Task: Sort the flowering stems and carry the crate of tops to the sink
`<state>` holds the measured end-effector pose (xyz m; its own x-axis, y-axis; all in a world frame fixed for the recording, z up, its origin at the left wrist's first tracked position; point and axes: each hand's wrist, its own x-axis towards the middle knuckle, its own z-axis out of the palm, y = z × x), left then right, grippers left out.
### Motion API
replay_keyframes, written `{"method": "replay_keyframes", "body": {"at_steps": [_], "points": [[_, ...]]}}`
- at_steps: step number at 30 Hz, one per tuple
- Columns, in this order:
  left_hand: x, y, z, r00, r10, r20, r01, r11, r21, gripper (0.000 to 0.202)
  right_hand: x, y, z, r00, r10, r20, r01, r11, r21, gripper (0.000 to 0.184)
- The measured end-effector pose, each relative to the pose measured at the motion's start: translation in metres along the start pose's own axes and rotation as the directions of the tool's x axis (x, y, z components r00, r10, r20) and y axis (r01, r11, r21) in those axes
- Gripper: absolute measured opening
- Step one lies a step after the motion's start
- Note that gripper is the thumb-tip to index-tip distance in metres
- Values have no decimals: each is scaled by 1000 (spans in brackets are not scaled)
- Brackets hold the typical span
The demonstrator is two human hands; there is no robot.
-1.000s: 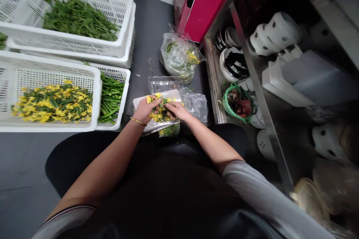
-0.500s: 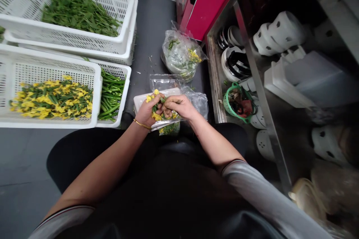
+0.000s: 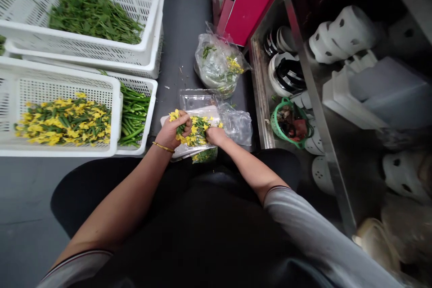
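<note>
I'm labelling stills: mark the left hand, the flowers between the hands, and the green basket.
Left hand (image 3: pixel 170 133): head view, thumb side.
Flowers (image 3: pixel 195 134): head view, pile's middle.
Green basket (image 3: pixel 275 124): head view, left rim.

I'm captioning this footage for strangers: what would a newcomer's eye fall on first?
Probably the boxy magenta cabinet at the top, right of centre. Next, the yellow-flowered green vegetables heaped in the white perforated plastic basket at picture left. Then, at the centre, the left hand gripping a small yellow-flowered green bunch, with the right hand at a loose pile of similar pieces.
</note>
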<state>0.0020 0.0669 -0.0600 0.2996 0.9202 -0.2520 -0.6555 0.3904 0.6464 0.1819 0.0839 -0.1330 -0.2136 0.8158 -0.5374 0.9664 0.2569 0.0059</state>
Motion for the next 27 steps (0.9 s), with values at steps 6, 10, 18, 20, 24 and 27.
{"method": "replay_keyframes", "body": {"at_steps": [6,10,18,20,24,27], "points": [[6,-20,-9,963,-177,-202,233,924,303,29,-24,26,-19,992,-40,-117,85,909,408,13],[8,-32,-8,969,-110,-222,200,877,438,26,-48,19,-29,937,-101,-334,307,695,650,12],[4,0,-10,1000,-26,13,26,999,28,20,-23,28,-37,940,-2,-342,99,959,266,25],[2,6,-12,994,-15,106,19,999,-38,21,-12,23,-27,961,-76,-266,100,992,78,31],[0,6,-10,997,-25,74,25,1000,10,25,4,6,-7,979,-137,-152,127,989,-73,33],[2,3,-8,1000,-19,-13,20,997,69,27,6,10,-6,980,-107,-166,104,994,-28,28]]}}
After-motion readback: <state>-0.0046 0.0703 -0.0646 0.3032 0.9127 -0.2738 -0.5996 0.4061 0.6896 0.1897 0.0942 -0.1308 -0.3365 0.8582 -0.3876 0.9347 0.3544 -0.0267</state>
